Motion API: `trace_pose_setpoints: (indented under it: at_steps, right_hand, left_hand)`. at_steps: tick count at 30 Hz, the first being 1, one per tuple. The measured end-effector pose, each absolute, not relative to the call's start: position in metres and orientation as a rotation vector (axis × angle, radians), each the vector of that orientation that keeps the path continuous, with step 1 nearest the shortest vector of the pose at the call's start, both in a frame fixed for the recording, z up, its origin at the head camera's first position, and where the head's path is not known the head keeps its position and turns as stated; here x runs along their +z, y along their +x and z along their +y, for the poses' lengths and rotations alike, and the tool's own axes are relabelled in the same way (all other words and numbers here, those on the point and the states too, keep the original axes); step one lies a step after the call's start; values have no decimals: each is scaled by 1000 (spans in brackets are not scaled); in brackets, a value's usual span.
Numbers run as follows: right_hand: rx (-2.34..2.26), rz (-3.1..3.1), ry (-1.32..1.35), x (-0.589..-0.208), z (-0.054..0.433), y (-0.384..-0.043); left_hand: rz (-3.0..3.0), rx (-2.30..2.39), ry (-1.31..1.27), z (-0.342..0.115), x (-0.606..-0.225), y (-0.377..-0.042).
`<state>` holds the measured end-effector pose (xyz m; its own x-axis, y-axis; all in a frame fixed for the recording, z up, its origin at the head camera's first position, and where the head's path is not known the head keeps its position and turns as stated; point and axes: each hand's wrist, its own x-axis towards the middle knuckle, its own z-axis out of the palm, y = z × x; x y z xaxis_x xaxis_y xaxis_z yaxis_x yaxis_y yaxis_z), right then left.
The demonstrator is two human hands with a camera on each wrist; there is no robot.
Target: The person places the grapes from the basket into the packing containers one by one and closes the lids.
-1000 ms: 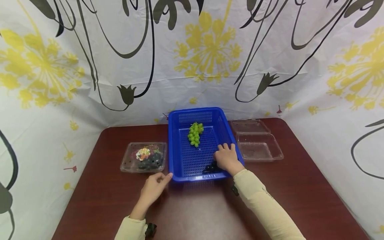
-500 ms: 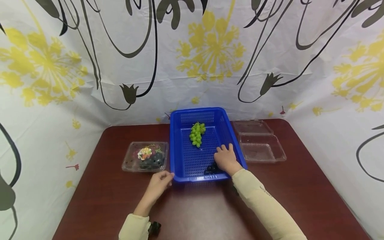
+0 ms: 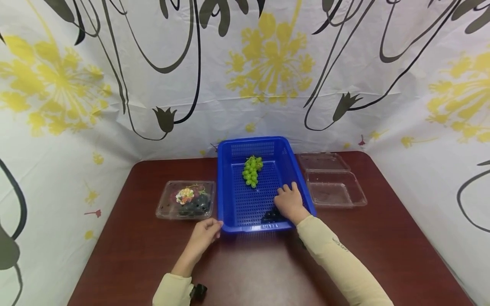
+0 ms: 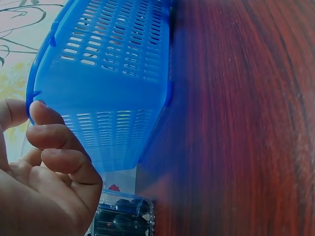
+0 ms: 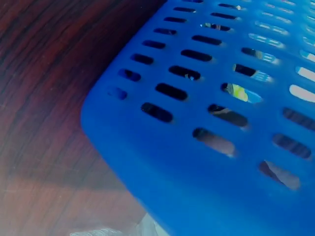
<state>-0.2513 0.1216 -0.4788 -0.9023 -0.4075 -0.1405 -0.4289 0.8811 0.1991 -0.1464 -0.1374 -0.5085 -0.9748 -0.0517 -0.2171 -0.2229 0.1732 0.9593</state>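
A blue plastic basket stands at the middle of the table. My left hand pinches its rim at the near left corner; in the left wrist view the thumb and index finger meet at that rim. Inside the basket's near right part, my right hand reaches over a bunch of black grapes, fingers bent and spread. Its thumb and palm side are hidden, and I cannot tell whether it grips the bunch. Green grapes lie farther back in the basket. The basket's slotted wall fills most of the right wrist view.
Left of the basket sits a closed clear plastic box with a flowered label and dark fruit inside. To the right lies an open clear box, its lid folded back. A patterned cloth hangs behind the dark red wooden table.
The view shifts slightly, moving everything a little to the right in the picture. Both hands keep their places at the basket, and the grapes stay where they were.
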Motion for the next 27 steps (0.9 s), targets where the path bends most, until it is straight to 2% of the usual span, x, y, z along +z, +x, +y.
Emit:
trace_pose_setpoints:
  at_steps: [12,27]
  right_hand:
    - [482,3087,-667,-483,112,-244]
    - [423,3008,-625,-488,121,-245]
  left_hand:
    - [2295,1953,-275,-137,-511,-145]
    - [2342,1897,-295,-136,-513,-146]
